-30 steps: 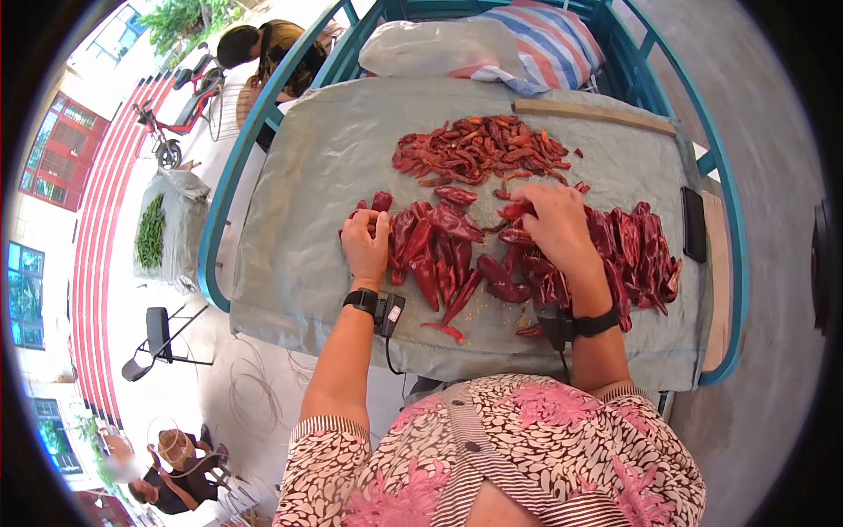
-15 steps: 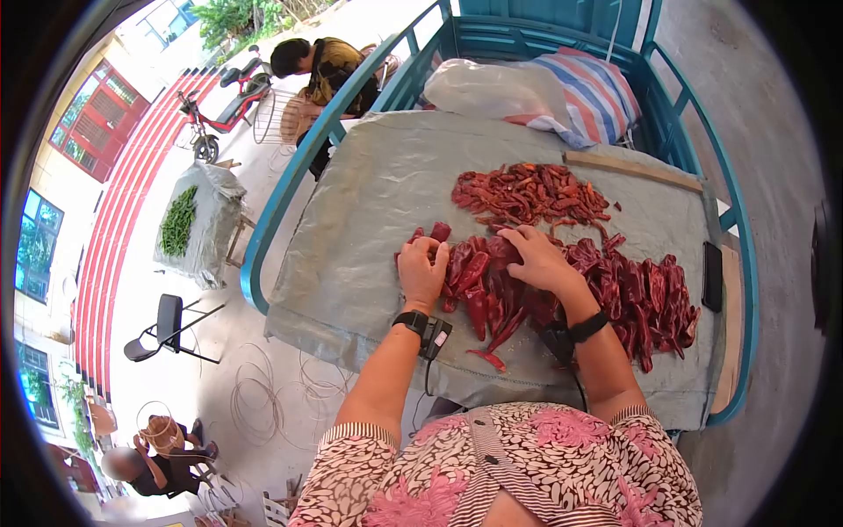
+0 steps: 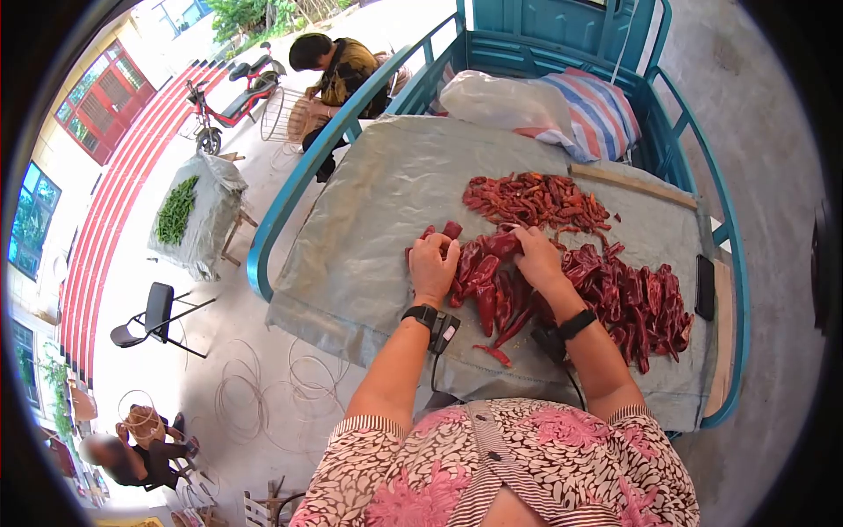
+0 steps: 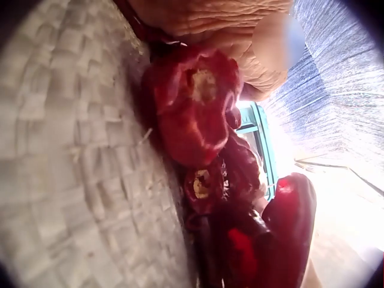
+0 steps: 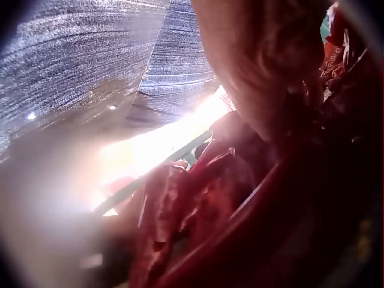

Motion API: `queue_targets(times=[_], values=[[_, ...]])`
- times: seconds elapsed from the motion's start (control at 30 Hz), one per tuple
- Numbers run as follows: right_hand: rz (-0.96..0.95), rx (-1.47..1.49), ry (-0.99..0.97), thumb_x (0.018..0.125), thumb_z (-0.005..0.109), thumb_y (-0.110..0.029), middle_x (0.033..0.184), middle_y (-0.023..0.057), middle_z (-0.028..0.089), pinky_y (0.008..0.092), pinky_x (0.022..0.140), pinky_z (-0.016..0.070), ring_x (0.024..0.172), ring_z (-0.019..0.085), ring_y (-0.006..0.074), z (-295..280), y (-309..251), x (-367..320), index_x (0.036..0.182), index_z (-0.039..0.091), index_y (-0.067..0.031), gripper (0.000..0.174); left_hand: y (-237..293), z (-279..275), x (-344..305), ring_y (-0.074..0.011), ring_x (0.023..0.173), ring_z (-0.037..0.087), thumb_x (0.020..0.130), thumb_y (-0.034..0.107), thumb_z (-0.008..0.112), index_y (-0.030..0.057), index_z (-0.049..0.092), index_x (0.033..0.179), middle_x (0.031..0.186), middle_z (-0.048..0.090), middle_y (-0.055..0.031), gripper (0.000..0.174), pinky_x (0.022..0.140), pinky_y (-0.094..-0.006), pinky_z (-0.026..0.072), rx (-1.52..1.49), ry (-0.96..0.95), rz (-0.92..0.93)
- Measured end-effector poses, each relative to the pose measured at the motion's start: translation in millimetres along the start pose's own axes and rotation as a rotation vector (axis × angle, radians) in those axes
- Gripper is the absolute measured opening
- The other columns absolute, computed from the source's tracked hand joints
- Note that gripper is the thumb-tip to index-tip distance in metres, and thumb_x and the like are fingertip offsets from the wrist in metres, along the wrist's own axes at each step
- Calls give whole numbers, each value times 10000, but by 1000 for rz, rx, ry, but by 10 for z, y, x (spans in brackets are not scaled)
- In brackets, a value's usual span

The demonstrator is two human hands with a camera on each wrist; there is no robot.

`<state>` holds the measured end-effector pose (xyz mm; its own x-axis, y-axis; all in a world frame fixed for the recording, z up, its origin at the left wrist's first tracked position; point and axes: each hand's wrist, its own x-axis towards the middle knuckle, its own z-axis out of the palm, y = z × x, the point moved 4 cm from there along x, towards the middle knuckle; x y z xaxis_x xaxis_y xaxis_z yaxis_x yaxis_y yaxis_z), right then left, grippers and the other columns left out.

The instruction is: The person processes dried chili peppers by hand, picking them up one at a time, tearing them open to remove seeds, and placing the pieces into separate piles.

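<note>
Large dried red peppers (image 3: 492, 285) lie in a heap on a grey woven sheet (image 3: 378, 220) over a teal cart. My left hand (image 3: 433, 263) rests on the left edge of this heap and pushes against the peppers. In the left wrist view the palm (image 4: 204, 18) lies right above the cut stem ends of the peppers (image 4: 192, 120). My right hand (image 3: 537, 259) lies on top of the heap with its fingers spread. In the right wrist view that hand (image 5: 258, 66) covers dark red peppers (image 5: 240, 198).
A pile of smaller red chilies (image 3: 536, 200) lies further back, more large peppers (image 3: 637, 303) to the right. A black phone (image 3: 704, 287) sits near the right rail (image 3: 733, 263). A wooden plank (image 3: 632, 184) and bags (image 3: 536, 101) lie behind. One pepper (image 3: 493, 354) lies near the front edge.
My two hands have drawn closer together over the heap, bunching the peppers between them. The head view has shifted, so the cart sits further right.
</note>
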<state>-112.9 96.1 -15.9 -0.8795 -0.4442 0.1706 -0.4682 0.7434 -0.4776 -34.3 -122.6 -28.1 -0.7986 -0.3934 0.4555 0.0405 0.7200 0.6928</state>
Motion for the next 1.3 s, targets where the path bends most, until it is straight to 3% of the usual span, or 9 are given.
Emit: queue_targets(times=[0.23,0.37,0.5,0.8,0.83,0.97,1.17,1.27,1.3], values=[[18,131,94,835,747,-151,1181,136,627,496,854,533,1093,641,385,-588,-117,-305,1280,584,-136,474,-85,52,-14,-312,838,605,891,259,704,103,679,851,801,668,-68,163,785,-452,473,-32,20,21],[139,-26,118,807,777,-128,1165,147,629,498,865,524,1075,640,407,-934,-64,-701,1267,589,-124,497,-105,61,-2,-295,785,629,912,247,697,63,715,871,764,694,-95,190,753,-430,500,0,46,61],[140,19,73,803,772,-102,1171,149,634,499,882,518,1073,634,410,-1100,68,-912,1226,631,-101,446,-104,68,-17,-293,816,626,925,260,685,71,722,884,769,686,-100,197,762,-424,499,7,8,17],[185,-144,289,792,789,-118,1203,154,644,466,938,506,1114,610,394,-1215,151,-1166,1236,640,-74,470,-122,92,-21,-291,826,603,913,253,685,96,716,874,772,684,-74,166,783,-426,480,-13,14,38],[258,-131,238,790,795,-146,1271,118,626,474,1015,438,1218,560,339,-1178,217,-1193,1271,644,-122,504,-117,84,-21,-293,832,602,914,252,683,94,715,877,772,682,-77,165,785,-427,479,-11,15,43],[325,-285,326,772,806,-153,1386,122,557,504,1094,364,1319,472,346,-1173,235,-1344,1279,654,-122,530,-127,84,-12,-302,826,602,913,247,680,94,714,877,771,676,-86,162,783,-434,478,-14,19,48],[220,-344,438,772,806,-174,1419,130,539,518,1107,340,1341,456,361,-1133,98,-1275,1276,646,-114,532,-142,88,-14,-305,908,611,941,255,646,74,712,930,874,694,-107,192,840,-426,484,32,-52,23],[429,-346,512,780,800,-178,1398,112,564,525,1108,331,1341,462,347,-1136,139,-1262,1274,648,-124,519,-138,113,-15,-306,807,604,890,232,691,101,717,875,776,679,-79,134,768,-436,474,-9,25,59],[344,-319,611,797,790,-203,1331,97,612,540,1116,315,1307,500,312,-1158,78,-1226,1257,651,-141,484,-132,107,-9,-305,810,603,889,233,693,103,716,873,782,681,-75,133,770,-436,473,-13,23,52]])
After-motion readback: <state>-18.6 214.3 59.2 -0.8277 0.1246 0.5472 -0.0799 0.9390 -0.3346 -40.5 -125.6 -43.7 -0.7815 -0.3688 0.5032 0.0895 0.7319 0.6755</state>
